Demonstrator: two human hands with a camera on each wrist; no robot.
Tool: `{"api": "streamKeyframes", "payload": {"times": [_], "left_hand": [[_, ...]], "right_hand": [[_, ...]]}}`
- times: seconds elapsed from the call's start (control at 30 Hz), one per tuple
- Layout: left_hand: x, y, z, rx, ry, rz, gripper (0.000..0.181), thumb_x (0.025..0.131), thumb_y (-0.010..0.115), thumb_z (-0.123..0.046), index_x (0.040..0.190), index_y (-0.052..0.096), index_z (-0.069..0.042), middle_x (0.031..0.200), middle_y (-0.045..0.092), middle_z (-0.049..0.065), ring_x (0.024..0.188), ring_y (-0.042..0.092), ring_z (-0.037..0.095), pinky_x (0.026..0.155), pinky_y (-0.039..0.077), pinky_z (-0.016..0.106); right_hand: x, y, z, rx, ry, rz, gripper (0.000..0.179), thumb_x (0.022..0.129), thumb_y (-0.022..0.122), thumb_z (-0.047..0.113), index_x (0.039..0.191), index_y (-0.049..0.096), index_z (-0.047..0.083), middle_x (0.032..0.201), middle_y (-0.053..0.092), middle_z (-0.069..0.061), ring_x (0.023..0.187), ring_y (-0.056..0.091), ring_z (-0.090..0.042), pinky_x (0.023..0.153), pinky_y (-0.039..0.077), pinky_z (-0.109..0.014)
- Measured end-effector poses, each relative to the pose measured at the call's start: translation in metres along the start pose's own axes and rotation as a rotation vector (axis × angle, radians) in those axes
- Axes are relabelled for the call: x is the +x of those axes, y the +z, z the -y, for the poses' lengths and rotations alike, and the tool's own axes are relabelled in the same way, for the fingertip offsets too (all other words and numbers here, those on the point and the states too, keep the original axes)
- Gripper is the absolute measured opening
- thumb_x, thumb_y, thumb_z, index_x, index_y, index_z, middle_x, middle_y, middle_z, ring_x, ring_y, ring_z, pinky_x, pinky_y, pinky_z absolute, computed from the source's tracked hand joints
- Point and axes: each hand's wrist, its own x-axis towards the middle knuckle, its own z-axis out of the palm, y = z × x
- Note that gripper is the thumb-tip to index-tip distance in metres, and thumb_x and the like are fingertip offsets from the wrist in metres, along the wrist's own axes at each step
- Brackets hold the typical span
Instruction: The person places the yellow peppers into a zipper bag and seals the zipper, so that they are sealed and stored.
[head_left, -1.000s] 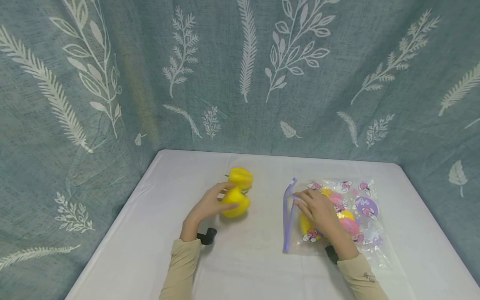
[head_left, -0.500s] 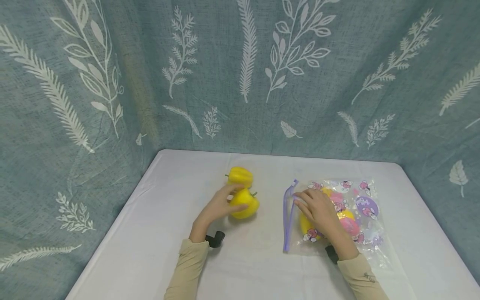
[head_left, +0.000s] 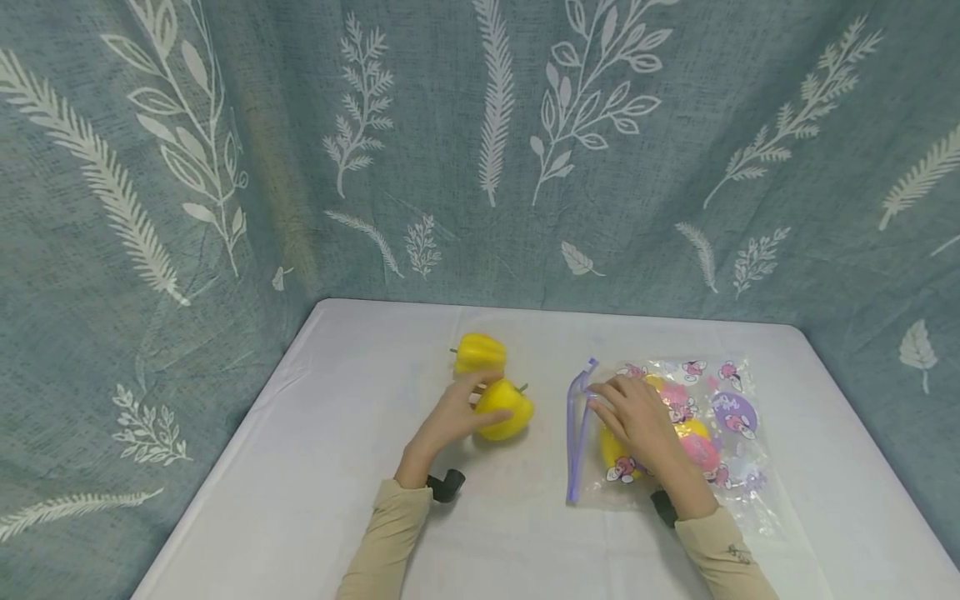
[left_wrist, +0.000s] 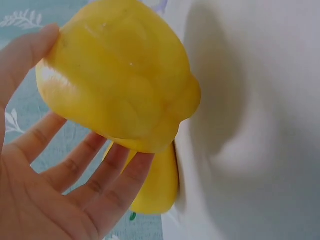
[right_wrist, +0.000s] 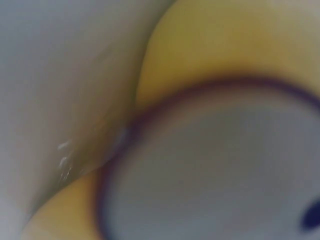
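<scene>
Fingers of the left hand (head_left: 453, 414) grip a yellow pepper (head_left: 512, 400), stem end inclined toward the zip bag (head_left: 697, 417), positioned left of its mouth, apart; the right hand (head_left: 637, 417) pinches the purple edge (head_left: 573, 483).

A blue-green curtain (head_left: 438, 125), printed all over with pale fronds (head_left: 494, 108), hangs just past the far edge of the table (head_left: 300, 433) and along its left and right edges. The tabletop is white, its far corners rounded.

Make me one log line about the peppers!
left grip: holds yellow pepper | right grip: holds purple bag edge | second pepper: on table
</scene>
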Motion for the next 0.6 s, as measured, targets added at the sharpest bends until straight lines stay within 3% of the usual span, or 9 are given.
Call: {"api": "streamKeyframes", "payload": {"times": [0.37,0.6], "left_hand": [[0.001,0.014,-0.008,-0.021,-0.015,0.026,0.062,0.08,0.072,-0.033,0.131,0.048,-0.009,0.132,0.05,0.009,0.115,0.05,0.031,0.096,0.044,0.048],[0.004,0.023,-0.011,-0.003,-0.018,0.01,0.059,0.079,0.073,-0.034,0.129,0.05,-0.011,0.131,0.052,0.008,0.114,0.052,0.03,0.093,0.047,0.044]], "right_hand": [[0.0,-0.001,0.0,0.0,0.006,0.01,0.022,0.088,0.06,0.026,0.108,0.064,0.015,0.092,0.056,-0.002,0.087,0.053,-0.022,0.073,0.042,-0.037],[0.0,0.0,-0.001,0.004,0.012,0.009,0.022,0.088,0.061,0.025,0.108,0.064,0.015,0.092,0.055,-0.002,0.087,0.052,-0.021,0.074,0.042,-0.037]]}}
